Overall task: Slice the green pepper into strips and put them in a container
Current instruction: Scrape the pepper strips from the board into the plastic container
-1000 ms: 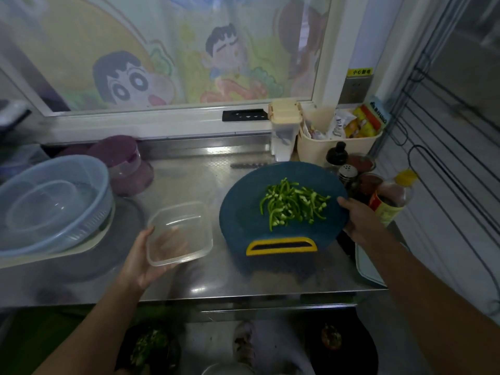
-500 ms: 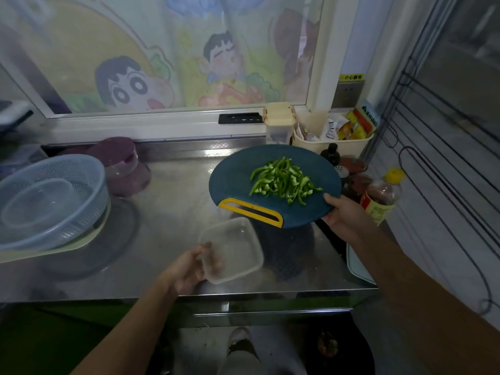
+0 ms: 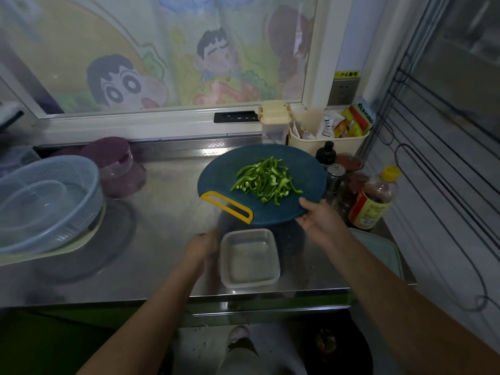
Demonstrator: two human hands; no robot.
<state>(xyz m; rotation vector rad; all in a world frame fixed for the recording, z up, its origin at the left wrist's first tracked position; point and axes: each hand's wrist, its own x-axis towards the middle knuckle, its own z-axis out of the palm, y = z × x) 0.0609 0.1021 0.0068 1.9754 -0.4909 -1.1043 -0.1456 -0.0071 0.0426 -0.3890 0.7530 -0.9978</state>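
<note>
My right grip (image 3: 318, 221) holds the near rim of the cutting board (image 3: 221, 182), which is raised just behind the container (image 3: 250, 257). The pepper strips (image 3: 266, 180) lie heaped on the board. My left grip (image 3: 201, 249) is blurred at the container's left wall, and I cannot tell its closure. Step in hand: transfer. Next, tilt the board over the container and sweep the strips in.

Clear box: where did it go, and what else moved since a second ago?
The left hand slid the clear box right, to the counter's front edge. The right hand lifted the cutting board and swung its yellow handle toward the box. The pepper strips stayed on the board.
</note>
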